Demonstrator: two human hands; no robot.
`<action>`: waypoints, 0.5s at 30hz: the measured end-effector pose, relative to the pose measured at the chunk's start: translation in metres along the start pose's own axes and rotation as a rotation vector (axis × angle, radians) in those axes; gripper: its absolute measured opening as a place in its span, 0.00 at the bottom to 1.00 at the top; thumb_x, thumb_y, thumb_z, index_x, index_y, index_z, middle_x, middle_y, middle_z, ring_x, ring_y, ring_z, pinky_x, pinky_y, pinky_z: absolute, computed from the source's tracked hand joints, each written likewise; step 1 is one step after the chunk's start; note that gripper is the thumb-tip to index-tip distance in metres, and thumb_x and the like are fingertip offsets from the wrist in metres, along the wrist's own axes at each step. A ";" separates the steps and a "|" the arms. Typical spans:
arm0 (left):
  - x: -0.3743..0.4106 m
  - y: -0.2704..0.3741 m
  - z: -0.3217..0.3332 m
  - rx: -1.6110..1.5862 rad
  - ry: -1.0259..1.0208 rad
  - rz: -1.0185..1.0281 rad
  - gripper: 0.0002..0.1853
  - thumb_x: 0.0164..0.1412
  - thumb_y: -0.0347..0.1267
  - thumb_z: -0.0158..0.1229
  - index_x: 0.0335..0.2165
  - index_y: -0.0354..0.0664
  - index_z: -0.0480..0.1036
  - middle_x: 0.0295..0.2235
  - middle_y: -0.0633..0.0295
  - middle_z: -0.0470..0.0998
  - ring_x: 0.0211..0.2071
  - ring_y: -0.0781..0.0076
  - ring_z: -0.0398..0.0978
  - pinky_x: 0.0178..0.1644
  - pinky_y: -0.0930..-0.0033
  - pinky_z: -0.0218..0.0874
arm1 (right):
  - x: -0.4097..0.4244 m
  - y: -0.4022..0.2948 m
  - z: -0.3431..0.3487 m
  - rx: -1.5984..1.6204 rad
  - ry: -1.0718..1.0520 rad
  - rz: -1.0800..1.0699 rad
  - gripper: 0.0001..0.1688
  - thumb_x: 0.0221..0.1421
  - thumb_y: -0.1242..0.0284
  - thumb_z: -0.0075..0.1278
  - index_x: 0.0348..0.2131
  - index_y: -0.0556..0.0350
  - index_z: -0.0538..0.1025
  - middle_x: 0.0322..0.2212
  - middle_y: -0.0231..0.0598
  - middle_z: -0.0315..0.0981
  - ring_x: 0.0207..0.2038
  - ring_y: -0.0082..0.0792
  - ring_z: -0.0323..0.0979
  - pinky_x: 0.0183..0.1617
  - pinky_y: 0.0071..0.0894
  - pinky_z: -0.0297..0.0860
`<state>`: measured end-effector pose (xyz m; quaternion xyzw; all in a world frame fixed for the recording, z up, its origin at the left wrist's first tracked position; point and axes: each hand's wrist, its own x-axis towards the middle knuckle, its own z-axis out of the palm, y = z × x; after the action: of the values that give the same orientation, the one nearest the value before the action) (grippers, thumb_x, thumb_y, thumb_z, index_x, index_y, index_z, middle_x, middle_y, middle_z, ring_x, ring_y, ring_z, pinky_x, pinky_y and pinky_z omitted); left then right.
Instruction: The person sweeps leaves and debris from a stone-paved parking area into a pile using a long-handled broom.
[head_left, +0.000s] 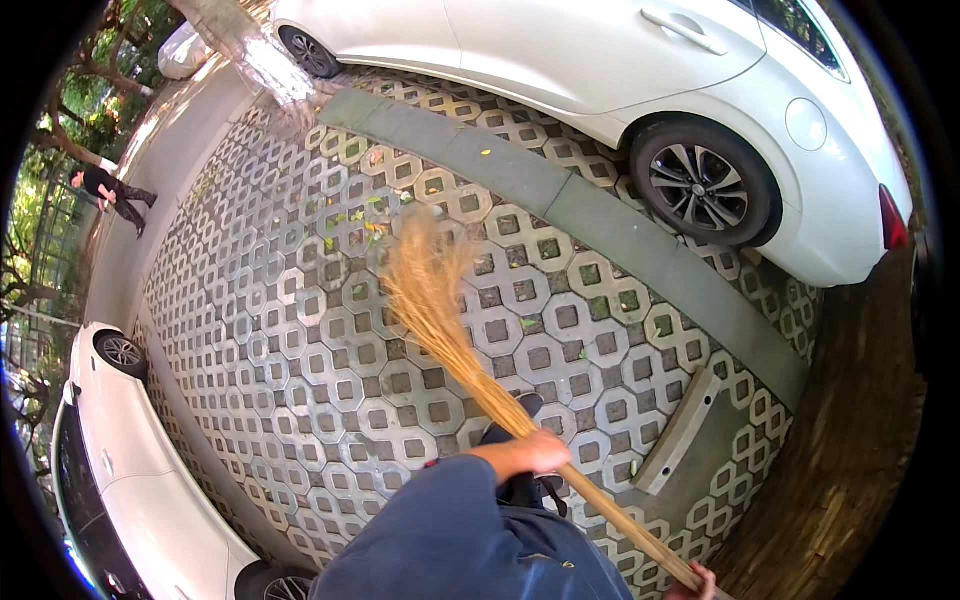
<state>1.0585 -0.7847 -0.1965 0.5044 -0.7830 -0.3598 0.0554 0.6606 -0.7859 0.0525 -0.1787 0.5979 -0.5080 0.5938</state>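
A straw broom (491, 394) slants across the view, its handle running to the lower right. My left hand (544, 451) is wrapped around the handle just below the bound straw. Lower down, near the handle's end, my right hand (694, 583) grips it, partly cut off by the picture's edge. The bristles (427, 274) look blurred at their tips and are over the grid paving (330, 405). Just beyond them lie several green and yellow fallen leaves (373, 226). One dark shoe (531, 403) shows beside the broom.
A white car (540, 67) stands along the right, beyond a flat grey kerb strip (517, 161). A concrete wheel stop (675, 435) lies at lower right. Another white car (142, 480) is at left. A tree trunk (259, 56) rises at the top; a person (112, 196) walks on the road.
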 end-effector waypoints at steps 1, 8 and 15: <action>-0.021 -0.028 0.002 0.008 0.026 -0.042 0.05 0.43 0.34 0.56 0.23 0.47 0.74 0.25 0.58 0.77 0.31 0.58 0.76 0.35 0.56 0.67 | 0.002 0.023 0.016 0.084 -0.070 0.052 0.13 0.48 0.67 0.50 0.31 0.57 0.78 0.35 0.43 0.75 0.43 0.43 0.70 0.52 0.49 0.62; -0.039 -0.063 -0.055 0.116 0.061 -0.004 0.07 0.44 0.34 0.56 0.26 0.47 0.72 0.25 0.60 0.76 0.31 0.59 0.76 0.36 0.57 0.65 | 0.022 0.027 0.068 0.147 -0.260 -0.063 0.08 0.50 0.67 0.52 0.28 0.51 0.77 0.32 0.38 0.75 0.44 0.46 0.69 0.56 0.59 0.58; 0.008 -0.013 -0.070 0.023 0.124 0.103 0.05 0.42 0.33 0.56 0.22 0.46 0.70 0.22 0.59 0.75 0.29 0.58 0.75 0.36 0.58 0.65 | 0.004 -0.021 0.038 0.130 -0.201 -0.196 0.09 0.50 0.68 0.50 0.28 0.53 0.79 0.31 0.42 0.77 0.42 0.43 0.73 0.54 0.50 0.62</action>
<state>1.0960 -0.8294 -0.1557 0.4855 -0.8070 -0.3155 0.1165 0.6858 -0.8131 0.0760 -0.2473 0.4811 -0.5807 0.6084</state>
